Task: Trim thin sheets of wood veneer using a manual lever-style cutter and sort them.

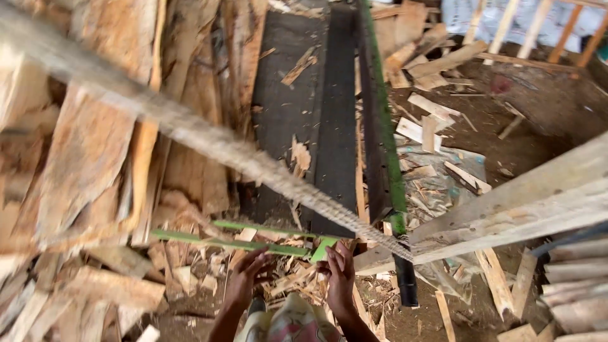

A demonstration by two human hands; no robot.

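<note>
Green frame (253, 237) low at near centre, over wood scraps (291, 278), near end of dark conveyor (316, 107). Right hand (341, 269) half curled, fingers touching frame's green end piece. Left hand (247, 275) loosely open, fingers bent, among scraps just below frame; grip unclear. Rope (190, 130) crosses diagonally above. Bark slabs (88, 145) piled left.

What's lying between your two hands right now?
Head view: between the left hand and the right hand lies a heap of pale wood scraps, below the green metal frame.
</note>
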